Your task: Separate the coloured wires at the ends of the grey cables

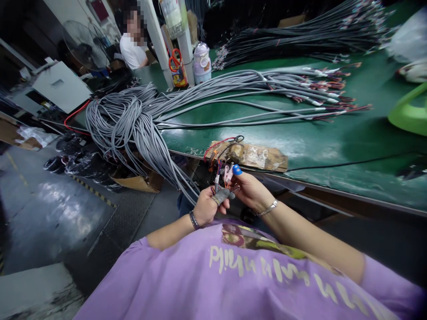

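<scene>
My left hand [206, 207], its thumb wrapped in grey, is closed round the end of a grey cable [216, 186]. Thin coloured wires fan out from that end. Close against it, my right hand [250, 190] is pinched, with a blue cover on one fingertip. A small pale pink plastic piece [228, 174] shows at the right fingers, beside the wires. Its exact kind is too small to tell. Just beyond both hands, a worn wooden board [260, 156] lies at the bench edge, with red and black leads on it.
A thick bundle of grey cables [130, 115] lies across the green bench [360, 146] and hangs over its edge. Black cables [293, 40] lie behind. Scissors [175, 60] and a lilac bottle [202, 64] stand near a post. A person [133, 51] sits far back.
</scene>
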Available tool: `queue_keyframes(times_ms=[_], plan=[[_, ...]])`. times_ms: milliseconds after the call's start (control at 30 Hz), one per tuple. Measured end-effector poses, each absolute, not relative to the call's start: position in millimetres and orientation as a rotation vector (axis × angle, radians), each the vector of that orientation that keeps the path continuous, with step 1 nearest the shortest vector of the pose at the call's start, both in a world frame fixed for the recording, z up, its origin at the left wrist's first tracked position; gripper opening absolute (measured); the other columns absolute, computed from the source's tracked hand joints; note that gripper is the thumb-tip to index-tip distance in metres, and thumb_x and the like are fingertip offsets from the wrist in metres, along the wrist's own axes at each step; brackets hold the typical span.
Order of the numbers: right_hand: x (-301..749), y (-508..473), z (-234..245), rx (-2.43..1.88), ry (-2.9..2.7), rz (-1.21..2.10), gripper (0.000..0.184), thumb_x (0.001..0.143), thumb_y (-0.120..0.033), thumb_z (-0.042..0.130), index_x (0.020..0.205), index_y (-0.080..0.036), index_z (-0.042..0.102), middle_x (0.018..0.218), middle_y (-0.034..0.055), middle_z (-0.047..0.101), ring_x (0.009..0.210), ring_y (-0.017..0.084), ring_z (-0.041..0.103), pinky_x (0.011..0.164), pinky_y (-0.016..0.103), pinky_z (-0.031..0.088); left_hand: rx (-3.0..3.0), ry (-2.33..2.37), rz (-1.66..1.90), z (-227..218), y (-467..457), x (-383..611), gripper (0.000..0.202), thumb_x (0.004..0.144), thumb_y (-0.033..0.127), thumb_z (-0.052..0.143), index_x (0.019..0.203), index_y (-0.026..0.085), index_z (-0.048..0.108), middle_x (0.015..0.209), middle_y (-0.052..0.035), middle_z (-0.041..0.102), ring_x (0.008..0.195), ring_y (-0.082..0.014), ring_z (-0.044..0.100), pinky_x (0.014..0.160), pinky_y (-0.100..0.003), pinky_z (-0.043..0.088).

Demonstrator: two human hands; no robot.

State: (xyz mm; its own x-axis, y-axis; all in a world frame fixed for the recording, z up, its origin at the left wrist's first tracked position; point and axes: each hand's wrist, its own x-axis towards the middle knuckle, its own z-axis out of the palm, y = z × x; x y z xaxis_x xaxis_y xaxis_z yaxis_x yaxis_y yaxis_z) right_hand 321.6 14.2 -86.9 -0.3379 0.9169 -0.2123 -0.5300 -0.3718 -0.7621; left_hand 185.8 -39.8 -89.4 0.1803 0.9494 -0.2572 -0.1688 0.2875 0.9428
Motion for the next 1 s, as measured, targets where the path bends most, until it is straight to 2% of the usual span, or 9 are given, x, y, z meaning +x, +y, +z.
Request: queue_keyframes(times_ms=[200, 367, 600, 700, 833, 1000], plan=[[319.9, 14.0, -84.8, -0.859, -0.755, 1.781, 0.05, 0.057, -0.065, 0.08, 0.062, -0.019, 0.062, 0.06, 0.0023, 0.058, 0.056, 0.014, 0.048, 0.054, 0.027, 0.043, 0.948, 1.093, 0.947, -84.4, -35.3, 189.7, 0.05, 0.069, 0.06, 0.07, 0.078, 0.012, 0.061, 0.053, 0.0029, 0.056, 0.036, -0.0054, 0.045, 0.036, -0.019, 0.032], [320.5, 13.1, -87.4, -0.828, -0.775, 1.833, 0.052, 0.066, -0.068, 0.072, 0.065, -0.017, 0.061, 0.059, 0.0004, 0.056, 0.054, 0.012, 0.048, 0.052, 0.026, 0.042, 0.932, 1.115, 0.937, -87.6, -35.2, 190.2, 0.051, 0.068, 0.061, 0.071, 0.076, 0.012, 0.06, 0.052, 0.0039, 0.054, 0.036, -0.0051, 0.043, 0.036, -0.019, 0.032], [323.1, 14.2, -90.6, -0.803, -0.59, 1.957, 0.044, 0.067, -0.059, 0.077, 0.074, -0.018, 0.065, 0.065, 0.0003, 0.061, 0.056, 0.011, 0.052, 0.051, 0.023, 0.045, 0.92, 1.069, 0.958, -89.1, -43.4, 185.3, 0.049, 0.068, 0.059, 0.073, 0.075, 0.012, 0.06, 0.051, 0.0029, 0.055, 0.035, -0.0054, 0.044, 0.035, -0.019, 0.032], [325.2, 15.4, -88.2, -0.816, -0.575, 1.992, 0.04, 0.071, -0.057, 0.075, 0.08, -0.019, 0.068, 0.069, 0.0012, 0.063, 0.057, 0.012, 0.052, 0.051, 0.023, 0.045, 0.914, 1.041, 0.978, -87.5, -47.7, 183.0, 0.048, 0.068, 0.057, 0.074, 0.074, 0.012, 0.059, 0.052, 0.0026, 0.057, 0.036, -0.0055, 0.045, 0.035, -0.018, 0.033], [326.0, 17.5, -84.2, -0.808, -0.585, 1.994, 0.038, 0.074, -0.056, 0.072, 0.075, -0.019, 0.067, 0.067, 0.001, 0.062, 0.057, 0.012, 0.053, 0.052, 0.023, 0.045, 0.903, 1.023, 1.02, -85.2, -47.2, 182.9, 0.047, 0.069, 0.057, 0.074, 0.075, 0.012, 0.06, 0.053, 0.0022, 0.057, 0.037, -0.0054, 0.046, 0.036, -0.017, 0.032], [322.8, 20.2, -85.0, -0.764, -0.63, 1.919, 0.04, 0.069, -0.055, 0.077, 0.067, -0.017, 0.066, 0.059, 0.0001, 0.06, 0.053, 0.011, 0.05, 0.05, 0.022, 0.043, 0.896, 1.046, 1.021, -81.2, -39.2, 188.0, 0.05, 0.067, 0.059, 0.074, 0.075, 0.012, 0.061, 0.052, 0.0027, 0.056, 0.036, -0.0051, 0.045, 0.035, -0.018, 0.031]])
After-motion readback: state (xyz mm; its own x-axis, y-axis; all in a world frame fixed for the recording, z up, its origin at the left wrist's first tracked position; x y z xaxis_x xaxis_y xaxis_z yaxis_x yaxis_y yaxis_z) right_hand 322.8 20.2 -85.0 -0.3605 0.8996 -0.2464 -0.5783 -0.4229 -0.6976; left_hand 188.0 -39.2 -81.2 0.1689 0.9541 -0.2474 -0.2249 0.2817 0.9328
